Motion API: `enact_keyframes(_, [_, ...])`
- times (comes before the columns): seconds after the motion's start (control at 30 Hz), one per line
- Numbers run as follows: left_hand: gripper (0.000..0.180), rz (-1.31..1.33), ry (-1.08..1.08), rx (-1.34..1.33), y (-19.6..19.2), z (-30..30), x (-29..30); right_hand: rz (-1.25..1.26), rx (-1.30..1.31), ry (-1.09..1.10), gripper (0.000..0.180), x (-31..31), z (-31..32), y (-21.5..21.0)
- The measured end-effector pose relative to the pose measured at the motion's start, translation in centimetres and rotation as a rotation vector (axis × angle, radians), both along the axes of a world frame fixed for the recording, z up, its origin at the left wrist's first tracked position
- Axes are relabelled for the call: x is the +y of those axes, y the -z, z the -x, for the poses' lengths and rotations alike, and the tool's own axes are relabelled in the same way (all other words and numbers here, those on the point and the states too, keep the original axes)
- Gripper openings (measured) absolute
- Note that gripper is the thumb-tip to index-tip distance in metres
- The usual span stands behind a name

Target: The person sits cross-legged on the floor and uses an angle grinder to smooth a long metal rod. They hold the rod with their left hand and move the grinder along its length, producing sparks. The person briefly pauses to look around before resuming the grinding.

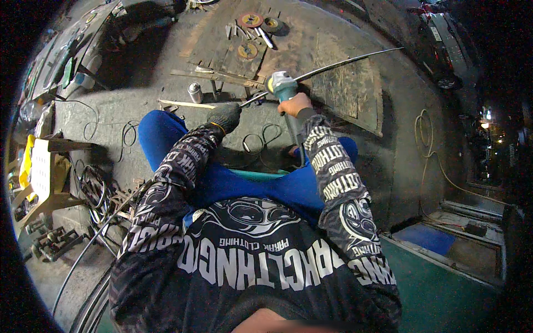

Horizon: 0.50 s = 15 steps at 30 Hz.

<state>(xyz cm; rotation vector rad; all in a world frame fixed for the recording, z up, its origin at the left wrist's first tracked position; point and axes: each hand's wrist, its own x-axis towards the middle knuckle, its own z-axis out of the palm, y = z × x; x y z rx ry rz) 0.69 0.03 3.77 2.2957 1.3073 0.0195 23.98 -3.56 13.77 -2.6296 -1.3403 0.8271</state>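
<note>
While the left hand, in a grey knitted glove, has its fingers closed around the near end of a long metal rod, the right hand grasps an angle grinder by its teal body. The rod runs from the left hand, passes at the grinder's head, and stretches well beyond the right hand, over a low wooden worktop. The grinder's yellowish disc faces the left hand's side (whether it touches the rod cannot be told from this view).

Just beyond the left hand, a spray can stands upright on the floor. Farther ahead of both hands, short metal pieces lie on the worktop between two round discs, a reddish one and a yellowish-brown one. Nearer the person, between the two hands, a cable lies in loops on the floor; well to the right of the right hand, a pale hose lies coiled.
</note>
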Motion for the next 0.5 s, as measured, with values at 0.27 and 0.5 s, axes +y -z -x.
enact_keyframes(0.27, [0.023, -0.167, 0.056, -0.104, -0.2, 0.0, -0.4, 0.019, 0.018, -0.084, 0.066, -1.6, 3.7, 0.3])
enact_keyframes(0.5, [0.02, 0.018, -0.005, -0.075, 0.4, -0.5, 0.2, 0.032, -0.006, -0.014, 0.064, -1.7, 2.2, -0.2])
